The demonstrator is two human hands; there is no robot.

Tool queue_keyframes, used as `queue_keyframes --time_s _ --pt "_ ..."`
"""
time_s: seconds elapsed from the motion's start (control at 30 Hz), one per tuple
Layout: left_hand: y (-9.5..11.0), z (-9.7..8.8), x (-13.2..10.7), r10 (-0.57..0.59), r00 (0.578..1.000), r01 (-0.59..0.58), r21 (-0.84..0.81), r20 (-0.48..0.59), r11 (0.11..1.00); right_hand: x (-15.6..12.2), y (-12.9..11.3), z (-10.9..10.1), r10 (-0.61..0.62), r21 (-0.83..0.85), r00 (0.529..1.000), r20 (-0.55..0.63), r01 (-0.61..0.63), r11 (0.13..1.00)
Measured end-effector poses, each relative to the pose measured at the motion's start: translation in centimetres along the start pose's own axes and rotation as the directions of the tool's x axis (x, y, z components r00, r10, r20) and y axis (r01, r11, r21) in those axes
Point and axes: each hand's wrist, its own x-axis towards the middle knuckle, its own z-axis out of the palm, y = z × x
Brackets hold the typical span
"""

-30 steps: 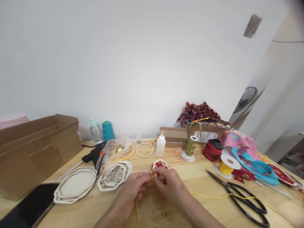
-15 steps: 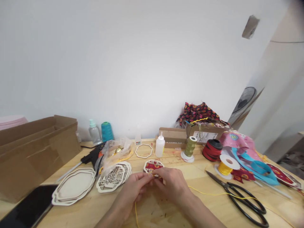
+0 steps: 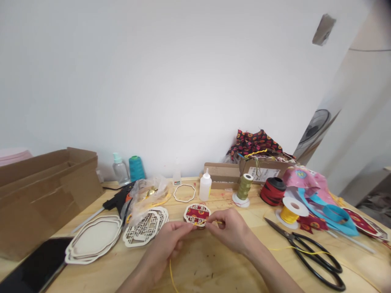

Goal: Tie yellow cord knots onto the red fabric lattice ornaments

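Yellow cord (image 3: 172, 273) is pinched in both hands. The left hand (image 3: 170, 240) has its thumb and pointing finger pressed together on it, and a long piece hangs down below that hand. The right hand (image 3: 230, 230) pinches the cord too, with a bit poking out past its fingertips. Between the two hands, the cord goes over the near edge of a red and cream ornament (image 3: 197, 212). This ornament sits on the wooden surface (image 3: 210, 264), in front of the person. I cannot tell if the fingers touch it.

Behind it stands a white bottle (image 3: 205, 188) with a pointy top, and a thin wooden ring (image 3: 180, 200) lies to the left of the bottle. Near the left hand there are cut-out wooden shapes (image 3: 130, 240) in a pile. Next to them are plain wooden plates (image 3: 94, 236), one on top of another, and then a black phone (image 3: 39, 260). A clear plastic bag (image 3: 143, 199) lies behind the cut-out shapes.

Over on the right, black scissors (image 3: 279, 229) lie with a yellow string across their handles. Green thread (image 3: 244, 188), red thread (image 3: 270, 193) and a yellow spool (image 3: 288, 215) stand behind the scissors.
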Motion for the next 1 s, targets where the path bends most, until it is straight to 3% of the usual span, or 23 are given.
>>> queue_keyframes --time_s 0.17,0.27,0.33,0.5,0.7,1.0 --pt "0.0 0.2 0.3 0.027 0.997 -0.017 0.144 -0.069 0.989 0.1 -0.1 -1.4 0.079 0.266 0.988 -0.132 -0.041 0.963" --pt "-0.2 0.0 0.6 0.195 0.978 -0.172 0.239 -0.073 0.956 -0.2 -0.7 -2.1 0.023 0.478 1.0 -0.007 -0.017 0.878" --pt "-0.3 -0.1 0.8 0.274 0.961 -0.253 0.276 -0.041 0.927 -0.4 -1.0 -2.0 -0.021 0.499 0.994 0.109 -0.037 0.866" --pt "-0.7 -0.2 1.2 0.339 0.941 -0.322 0.325 0.005 0.889 -0.4 -0.8 0.0 -0.073 0.117 0.995 0.067 0.064 0.991" --pt "-0.7 -0.2 1.4 0.355 0.935 -0.331 0.378 0.007 0.865 0.1 -0.3 2.7 -0.088 -0.235 0.996 0.007 0.087 0.968" --pt "-0.6 0.2 1.0 0.367 0.928 -0.362 0.387 0.063 0.848 0.1 -0.3 3.0 -0.142 -0.322 0.987 -0.079 0.109 0.94"
